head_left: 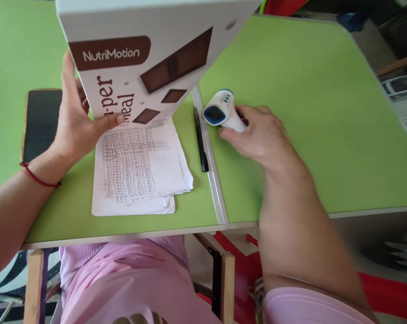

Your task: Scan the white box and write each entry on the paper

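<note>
My left hand (78, 117) grips the lower left edge of a large white box (129, 85) printed "NutriMotion" with brown pictures. The thumb lies across its front and the fingers go behind. The box stands tilted above a stack of handwritten papers (139, 171) and covers their upper part. At the middle of the table, my right hand (257, 130) is wrapped round the handle of a white and blue infrared thermometer (222, 108), its small dark screen facing me. A black pen (201, 141) lies between the papers and the thermometer.
A smartphone (41, 123) lies left of my left hand, partly behind it. The green table (325, 112) has a metal seam (215, 189) running through it beside the pen. Wooden chair arms (228, 283) flank my lap below the table edge. Something red shows at the far edge.
</note>
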The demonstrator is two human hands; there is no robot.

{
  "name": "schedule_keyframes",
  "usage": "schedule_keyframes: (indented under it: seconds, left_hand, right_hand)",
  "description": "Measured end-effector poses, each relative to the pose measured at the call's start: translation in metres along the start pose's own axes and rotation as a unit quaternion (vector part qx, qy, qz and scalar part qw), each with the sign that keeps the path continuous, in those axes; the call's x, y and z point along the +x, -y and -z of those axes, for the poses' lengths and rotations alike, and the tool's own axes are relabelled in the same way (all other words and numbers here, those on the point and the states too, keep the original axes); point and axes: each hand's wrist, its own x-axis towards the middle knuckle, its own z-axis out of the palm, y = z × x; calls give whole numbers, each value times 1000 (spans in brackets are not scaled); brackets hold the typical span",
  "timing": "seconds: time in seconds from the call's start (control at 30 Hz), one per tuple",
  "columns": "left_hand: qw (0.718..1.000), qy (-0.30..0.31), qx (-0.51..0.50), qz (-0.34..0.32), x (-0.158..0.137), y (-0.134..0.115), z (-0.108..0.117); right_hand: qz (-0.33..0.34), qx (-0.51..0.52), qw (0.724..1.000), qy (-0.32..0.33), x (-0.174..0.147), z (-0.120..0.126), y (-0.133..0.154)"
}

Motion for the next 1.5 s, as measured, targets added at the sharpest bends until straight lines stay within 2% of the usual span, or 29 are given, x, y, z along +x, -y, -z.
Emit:
schedule_keyframes:
  seconds: [0.07, 0.1, 0.17, 0.2, 0.27, 0.33, 0.4, 0.47, 0.5, 0.57, 0.63, 0.73, 0.93, 1.07, 1.17, 1.5]
  left_hand:
    - [1000, -24, 10, 5, -1, -1, 0]
    - [1000, -23, 18, -11, -2, -3, 1]
    - [998, -22, 35, -36, -3, -10, 3]
    - [998, -28, 42, -40, -4, -15, 4]
    - [999, -47, 25, -6, -8, -26, 4]
    - [999, -22, -38, 24, -12, -37, 2]
    - [993, -8, -89, 72, -18, -42, -2]
    - [989, 4, -106, 104, -22, -42, -4]
    - [988, 8, -99, 115, -24, -41, -5]
    - [988, 5, -73, 134, -27, -38, -4]
    - [988, -3, -47, 147, -28, -35, -3]
    - [989, -3, -36, 142, -30, -34, -2]
    - [987, 34, -65, 141, -29, -38, -7]
    - [985, 61, -78, 145, -24, -39, -5]
    - [986, 73, -49, 142, -23, -38, -3]
    - [985, 22, -19, 171, -28, -38, -1]
  right_hand:
    - [-55, 15, 998, 5, 1, 1, 2]
    - [-68, 40, 997, -13, 1, 4, 5]
    - [-43, 147, 984, -90, -4, 16, 18]
    - [-14, 224, 966, -130, -9, 24, 27]
    - [66, 403, 897, -168, -27, 41, 50]
    - [94, 545, 824, -120, -54, 55, 75]
    - [39, 648, 761, 4, -84, 60, 96]
    - [-19, 700, 707, 101, -113, 55, 111]
    - [-42, 718, 682, 135, -125, 50, 117]
    - [-71, 735, 657, 151, -144, 36, 124]
    - [-81, 734, 657, 151, -155, 24, 130]
    - [-85, 715, 674, 166, -161, 11, 138]
    - [-107, 684, 702, 168, -160, 1, 142]
    - [-106, 688, 690, 196, -159, -2, 140]
    - [-95, 696, 681, 205, -156, -2, 138]
    - [-70, 716, 658, 222, -161, 1, 136]
